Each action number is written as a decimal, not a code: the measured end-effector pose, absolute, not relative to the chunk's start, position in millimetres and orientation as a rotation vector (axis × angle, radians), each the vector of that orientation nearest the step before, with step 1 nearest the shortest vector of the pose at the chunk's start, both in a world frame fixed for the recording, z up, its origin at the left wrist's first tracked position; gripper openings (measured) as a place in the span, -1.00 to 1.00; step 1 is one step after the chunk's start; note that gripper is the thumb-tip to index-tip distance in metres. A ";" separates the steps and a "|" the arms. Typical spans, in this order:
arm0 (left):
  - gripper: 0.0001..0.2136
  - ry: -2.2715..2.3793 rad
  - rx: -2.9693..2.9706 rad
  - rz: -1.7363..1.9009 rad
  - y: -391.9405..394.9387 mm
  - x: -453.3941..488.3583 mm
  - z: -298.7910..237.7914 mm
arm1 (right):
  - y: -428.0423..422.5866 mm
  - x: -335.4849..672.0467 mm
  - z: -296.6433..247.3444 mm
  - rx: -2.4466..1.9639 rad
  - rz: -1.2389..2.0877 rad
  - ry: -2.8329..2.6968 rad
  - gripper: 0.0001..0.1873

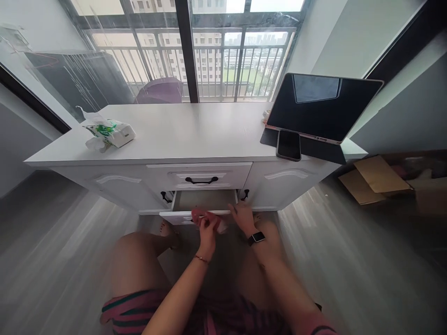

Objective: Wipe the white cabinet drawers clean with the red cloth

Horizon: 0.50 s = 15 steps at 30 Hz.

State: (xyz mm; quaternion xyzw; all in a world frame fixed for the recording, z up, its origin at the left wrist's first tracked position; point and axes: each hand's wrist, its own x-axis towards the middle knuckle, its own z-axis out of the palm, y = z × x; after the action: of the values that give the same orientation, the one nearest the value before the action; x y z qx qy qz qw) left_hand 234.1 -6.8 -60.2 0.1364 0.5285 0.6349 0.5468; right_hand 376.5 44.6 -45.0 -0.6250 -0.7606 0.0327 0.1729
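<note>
Left hand [206,229]: fingers curled round pinkish item [202,215], held at front edge of open lower drawer [204,201]; item too blurred to identify. Right hand [242,216]: fingers loosely spread, resting on drawer front beside left hand; smartwatch [257,237] on wrist. Above: closed upper drawer with black handle [201,180]. White cabinet top [195,132]: tissue pack [106,133] at left; phone [288,145] and propped tablet [323,108] at right. Behind: window [223,51].
</note>
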 end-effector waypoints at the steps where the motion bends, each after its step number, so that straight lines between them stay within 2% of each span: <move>1: -0.71 1.234 0.334 1.479 -7.1 247.1 -62.2 | 45.4 376.9 -45.6 -1.778 0.111 -2.158 -0.36; 8: -0.77 1.201 0.397 1.267 -4.6 303.9 -95.5 | 46.6 384.1 -46.6 -1.752 0.217 -2.270 -0.47; 15: -0.80 1.198 0.332 1.146 8.1 313.3 -129.7 | 44.5 384.5 -38.0 -1.796 0.323 -2.162 -0.41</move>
State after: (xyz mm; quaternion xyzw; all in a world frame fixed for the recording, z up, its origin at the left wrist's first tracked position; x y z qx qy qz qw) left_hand 313.3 8.1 -129.7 0.1469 0.5302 0.5072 0.6634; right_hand 384.5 44.5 -38.0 -0.6269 -0.7550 0.1128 0.1556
